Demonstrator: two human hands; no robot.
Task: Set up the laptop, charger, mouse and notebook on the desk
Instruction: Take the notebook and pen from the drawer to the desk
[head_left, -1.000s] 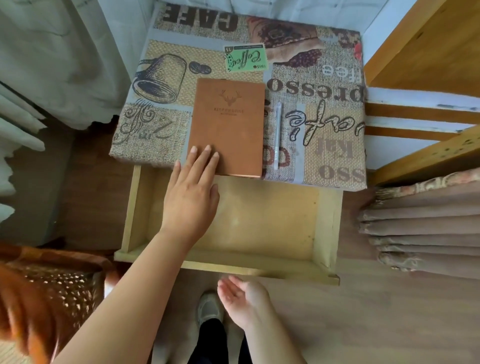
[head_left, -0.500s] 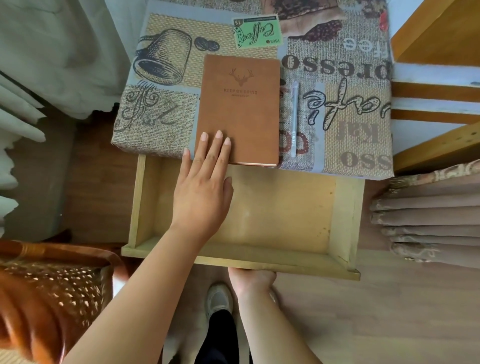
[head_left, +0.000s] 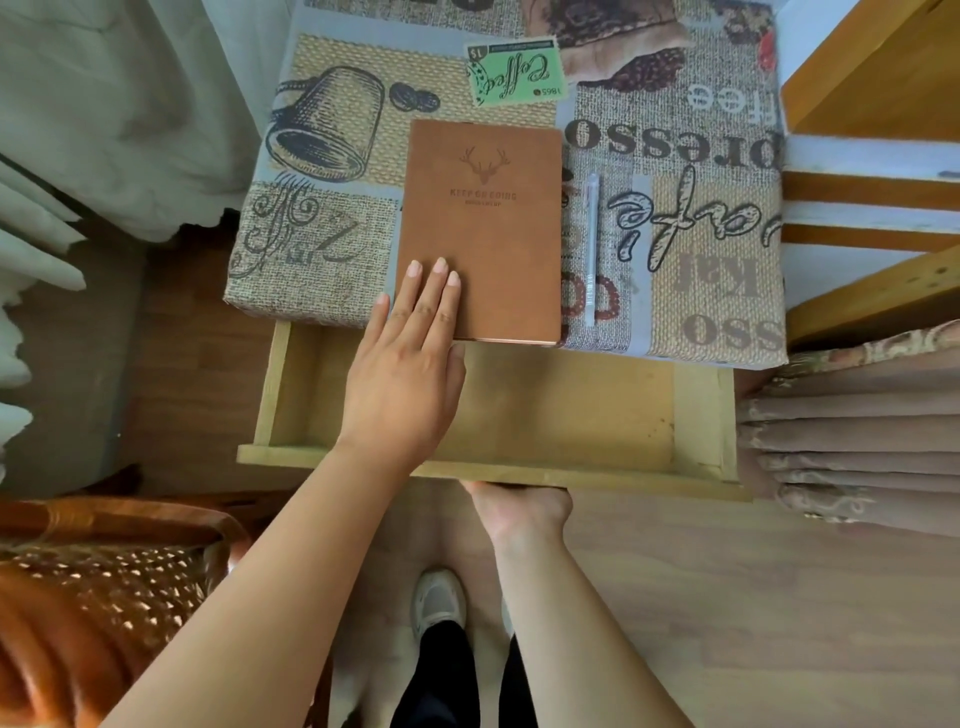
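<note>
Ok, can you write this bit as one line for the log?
left hand flat on notebook | right hand at drawer front | pen beside notebook

Soft, even daylight fills the frame with only faint shadows and no glare, while wide-angle distortion bends the edges and the lower left corner blurs.

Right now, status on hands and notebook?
Left hand flat on brown notebook, on desk. Right hand at open drawer front, grip hidden. Pen beside notebook.
</note>
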